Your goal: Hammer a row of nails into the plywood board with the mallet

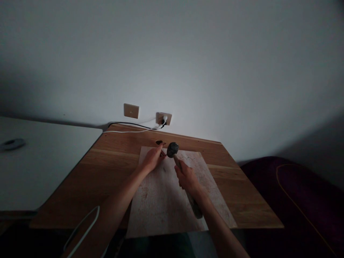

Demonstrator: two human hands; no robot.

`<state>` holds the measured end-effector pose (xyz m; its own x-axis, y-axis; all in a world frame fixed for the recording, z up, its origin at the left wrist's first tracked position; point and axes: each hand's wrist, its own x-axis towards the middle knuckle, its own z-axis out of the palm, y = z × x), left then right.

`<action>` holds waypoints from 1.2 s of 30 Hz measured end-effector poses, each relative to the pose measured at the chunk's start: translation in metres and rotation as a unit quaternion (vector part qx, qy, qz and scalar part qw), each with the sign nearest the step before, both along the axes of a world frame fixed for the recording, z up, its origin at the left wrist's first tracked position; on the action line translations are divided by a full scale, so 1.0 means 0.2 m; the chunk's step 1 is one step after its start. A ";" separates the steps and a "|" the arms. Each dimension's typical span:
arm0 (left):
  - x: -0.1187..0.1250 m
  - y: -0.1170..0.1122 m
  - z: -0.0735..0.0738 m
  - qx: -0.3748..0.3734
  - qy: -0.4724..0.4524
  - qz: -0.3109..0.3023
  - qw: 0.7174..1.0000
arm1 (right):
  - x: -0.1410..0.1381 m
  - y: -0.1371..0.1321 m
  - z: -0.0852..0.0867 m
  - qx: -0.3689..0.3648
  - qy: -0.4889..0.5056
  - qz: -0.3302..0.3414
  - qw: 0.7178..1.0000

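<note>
When you look at the right hand [187, 179], what has it got?

Its fingers are closed firmly round the handle [194, 202] of a hammer [172, 149], with the butt end sticking out below the fist, toward the person.

And where's the hammer's head?

Ahead of the fist, dark metal, over a pale, scuffed board [161, 200] and just beside the left hand [152, 160]. I can't tell whether they touch.

What's that left hand doing?

Its fingertips [162, 145] are pinched downward at the board's far end, maybe around something thin, but it's too small and dark to tell.

How do the arms lie?

Both reach forward from the bottom of the view, forearms angling inward so the hands nearly meet.

What's around them?

The board lies on a wooden table [118, 143], below a wall socket [163, 118] with a plug [164, 119] in it.
</note>
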<state>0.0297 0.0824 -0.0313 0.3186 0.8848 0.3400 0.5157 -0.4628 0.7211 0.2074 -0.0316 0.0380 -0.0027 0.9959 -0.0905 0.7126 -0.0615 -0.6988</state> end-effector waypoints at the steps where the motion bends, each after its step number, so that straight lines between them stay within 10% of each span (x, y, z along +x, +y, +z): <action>1: 0.00 0.00 0.00 -0.002 0.001 0.001 1.000 | 0.00 0.00 0.00 0.003 -0.005 -0.002 1.000; 26: -0.01 -0.03 0.04 0.004 0.033 0.004 0.999 | -0.03 -0.01 0.05 0.013 -0.048 0.017 0.999; 36: -0.02 -0.04 0.06 0.034 -0.015 0.021 0.999 | 0.31 -0.29 0.00 -0.007 0.032 -0.111 0.993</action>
